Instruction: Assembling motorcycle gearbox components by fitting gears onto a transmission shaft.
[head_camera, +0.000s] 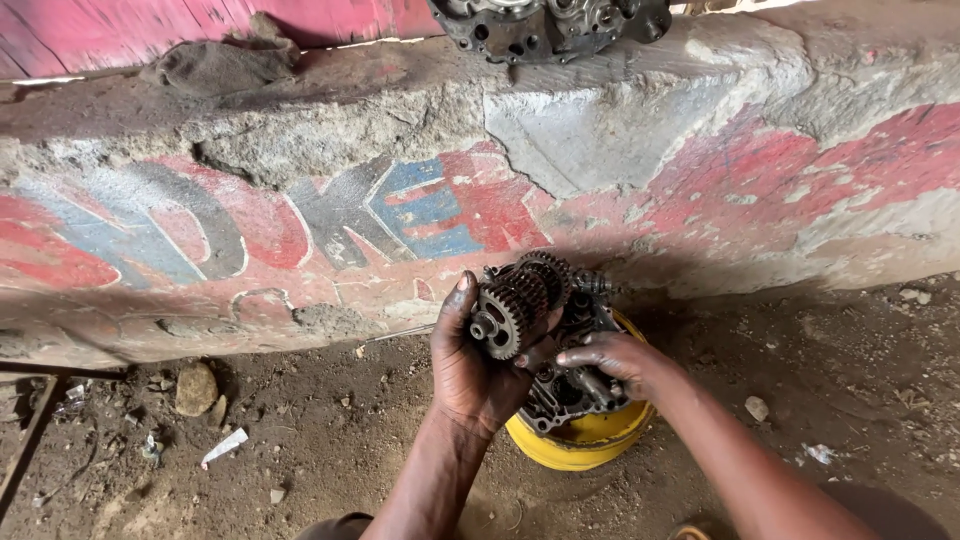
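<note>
Left hand (478, 372), fingers wrapped around a greasy steel gear cluster (517, 300): likely heavy, rigid, slippery; best cradled under the shaft. Right hand (612, 362), fingers curled, rests on an engine casing (570, 385) over a yellow basin (580, 440) on the dirt floor; painted concrete wall (300, 220) beyond.

A greasy gear cluster (515, 300) (dark toothed wheels stacked on one shaft) lies tilted above a yellow basin (580, 440).
</note>
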